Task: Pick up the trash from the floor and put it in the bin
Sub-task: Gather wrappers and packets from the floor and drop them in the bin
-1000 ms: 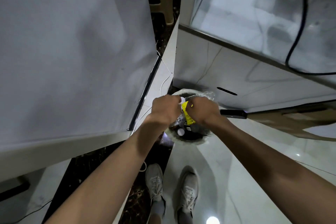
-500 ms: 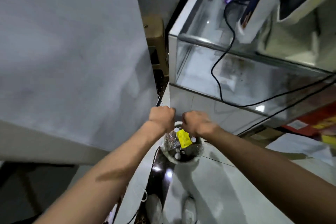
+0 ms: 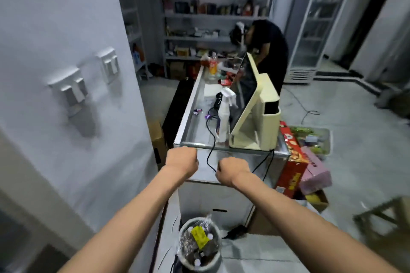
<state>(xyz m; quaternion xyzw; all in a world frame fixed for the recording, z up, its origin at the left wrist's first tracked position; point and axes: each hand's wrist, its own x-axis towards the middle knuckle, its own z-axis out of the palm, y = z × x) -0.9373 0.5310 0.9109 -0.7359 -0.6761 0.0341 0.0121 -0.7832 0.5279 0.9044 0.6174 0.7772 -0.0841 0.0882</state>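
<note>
A round white bin (image 3: 216,260) stands on the floor at the bottom centre. A yellow wrapper (image 3: 199,236) lies in it on top of clear plastic and other trash. My left hand (image 3: 182,160) and my right hand (image 3: 233,169) are raised well above the bin, in front of the glass counter. Both have their fingers curled into loose fists and nothing shows in either.
A glass counter (image 3: 195,117) stands straight ahead with a cream register (image 3: 255,113), a spray bottle (image 3: 224,115) and black cables. A white wall (image 3: 66,73) rises at left. Red and pink boxes (image 3: 299,166) lie at right. A person (image 3: 270,51) stands behind the counter.
The view has tilted up from the bin to the room. Both hands have let go of the yellow wrapper and trash, which now lie in the bin, and have lifted away.
</note>
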